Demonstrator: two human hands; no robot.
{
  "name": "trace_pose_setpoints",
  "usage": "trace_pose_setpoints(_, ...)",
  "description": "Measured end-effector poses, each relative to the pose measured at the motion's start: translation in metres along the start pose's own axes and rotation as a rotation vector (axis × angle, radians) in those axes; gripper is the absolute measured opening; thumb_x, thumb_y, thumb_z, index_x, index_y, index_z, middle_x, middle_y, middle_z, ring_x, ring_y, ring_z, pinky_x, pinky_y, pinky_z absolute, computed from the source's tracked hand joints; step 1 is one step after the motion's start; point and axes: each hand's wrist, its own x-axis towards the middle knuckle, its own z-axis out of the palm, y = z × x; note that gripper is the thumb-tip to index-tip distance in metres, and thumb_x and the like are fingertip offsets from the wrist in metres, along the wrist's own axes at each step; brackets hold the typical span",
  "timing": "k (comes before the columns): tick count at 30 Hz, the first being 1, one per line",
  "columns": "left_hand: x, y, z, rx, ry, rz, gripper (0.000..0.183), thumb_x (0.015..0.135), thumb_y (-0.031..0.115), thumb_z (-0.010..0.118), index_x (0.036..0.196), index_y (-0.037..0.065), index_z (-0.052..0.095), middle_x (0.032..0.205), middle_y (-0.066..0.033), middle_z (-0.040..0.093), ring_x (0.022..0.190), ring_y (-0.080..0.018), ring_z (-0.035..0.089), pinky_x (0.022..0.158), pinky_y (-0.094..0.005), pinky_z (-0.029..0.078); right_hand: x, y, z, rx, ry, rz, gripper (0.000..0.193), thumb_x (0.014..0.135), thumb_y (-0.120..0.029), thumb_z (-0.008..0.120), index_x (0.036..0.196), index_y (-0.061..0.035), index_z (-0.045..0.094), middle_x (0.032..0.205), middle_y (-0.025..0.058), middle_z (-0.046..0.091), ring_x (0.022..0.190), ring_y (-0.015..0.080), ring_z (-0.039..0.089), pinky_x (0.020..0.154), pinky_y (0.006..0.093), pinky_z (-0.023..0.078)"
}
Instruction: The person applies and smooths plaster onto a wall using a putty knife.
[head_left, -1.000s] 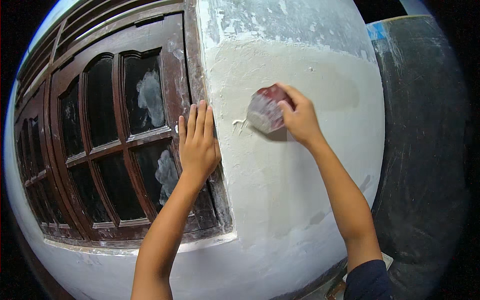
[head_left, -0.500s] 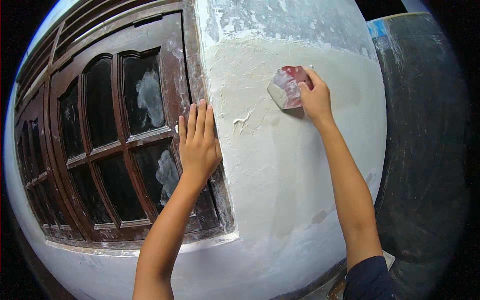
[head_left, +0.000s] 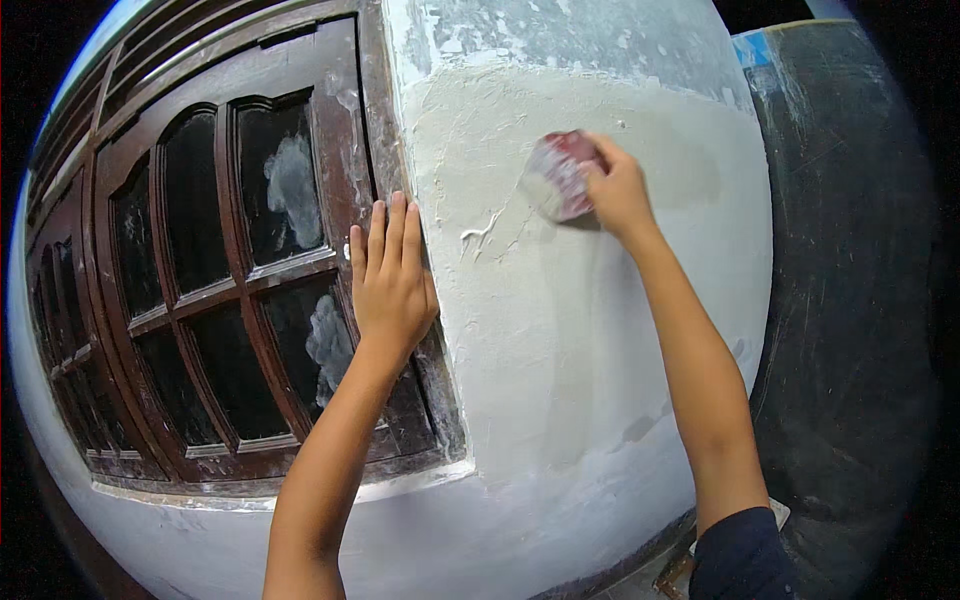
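My right hand (head_left: 622, 195) grips a flat, dark red putty scraper (head_left: 560, 180), smeared with white filler and blurred by motion. Its blade is against or very near the wall (head_left: 520, 380); the exact contact is hard to make out. Below and left of the blade, a raised ridge of wet putty (head_left: 481, 236) clings to the cream-coloured coat. My left hand (head_left: 393, 295) lies flat, fingers stretched upward, on the brown wooden window frame (head_left: 385, 130) beside the wall's edge.
Left of the wall is a dark wooden window with several glass panes (head_left: 200, 200), some smudged white. Bare grey, patchy plaster (head_left: 600, 40) tops the cream area. A large black sheet or panel (head_left: 850, 250) stands along the right. Something brown (head_left: 675, 575) lies low by my right sleeve.
My right hand has moved the scraper a little to the left across the wall. My left hand keeps its place on the frame, while the whole view has shifted slightly.
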Motion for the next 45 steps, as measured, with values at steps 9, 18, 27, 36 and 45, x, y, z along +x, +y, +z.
trace_pose_setpoints(9, -0.003, -0.004, 0.001, 0.022, 0.011, -0.008, 0.063, 0.083, 0.006, 0.047, 0.145, 0.001, 0.038, 0.152, -0.0146, 0.038, 0.143, -0.0323, 0.031, 0.118, -0.049, 0.014, -0.018, -0.055, 0.005, 0.087, -0.356, -0.154, 0.035, 0.085, 0.001, 0.054, 0.119, -0.0015, 0.062, 0.108, 0.0151, 0.068, 0.097, 0.0263, 0.065, 0.091, 0.0341, 0.049)
trace_pose_setpoints(18, 0.0, 0.001, 0.004, -0.008, 0.023, -0.004, 0.065, 0.081, 0.006, 0.047, 0.145, 0.002, 0.038, 0.153, -0.0137, 0.037, 0.143, -0.0316, 0.03, 0.119, -0.0492, 0.013, 0.022, -0.053, 0.009, -0.022, -0.279, -0.275, 0.036, 0.086, 0.003, 0.052, 0.12, -0.003, 0.062, 0.109, 0.008, 0.066, 0.097, 0.0176, 0.061, 0.091, 0.0318, 0.048)
trace_pose_setpoints(27, -0.002, -0.001, 0.001, -0.009, 0.013, -0.016, 0.064, 0.081, 0.006, 0.048, 0.145, 0.003, 0.039, 0.152, -0.0142, 0.037, 0.143, -0.0311, 0.03, 0.119, -0.0489, 0.012, 0.023, -0.052, 0.004, 0.187, -0.219, 0.001, 0.035, 0.084, -0.003, 0.056, 0.118, -0.003, 0.064, 0.107, 0.0158, 0.069, 0.103, 0.0261, 0.064, 0.095, 0.0357, 0.047)
trace_pose_setpoints(36, -0.002, 0.0, 0.002, 0.012, 0.01, -0.013, 0.061, 0.083, 0.007, 0.047, 0.144, 0.003, 0.039, 0.152, -0.0134, 0.038, 0.144, -0.0306, 0.03, 0.119, -0.0485, 0.013, 0.023, -0.035, 0.009, 0.063, -0.007, -0.144, 0.03, 0.084, -0.002, 0.057, 0.114, -0.0018, 0.064, 0.102, 0.0155, 0.07, 0.093, 0.0227, 0.067, 0.086, 0.0325, 0.05)
trace_pose_setpoints(45, -0.003, -0.001, 0.003, 0.007, 0.01, -0.007, 0.063, 0.082, 0.006, 0.047, 0.144, 0.002, 0.039, 0.153, -0.0138, 0.036, 0.144, -0.0314, 0.03, 0.119, -0.0478, 0.013, -0.059, -0.018, 0.04, 0.114, 0.184, 0.188, 0.025, 0.086, -0.001, 0.055, 0.11, 0.001, 0.058, 0.1, 0.0184, 0.067, 0.094, 0.0274, 0.066, 0.085, 0.0359, 0.049)
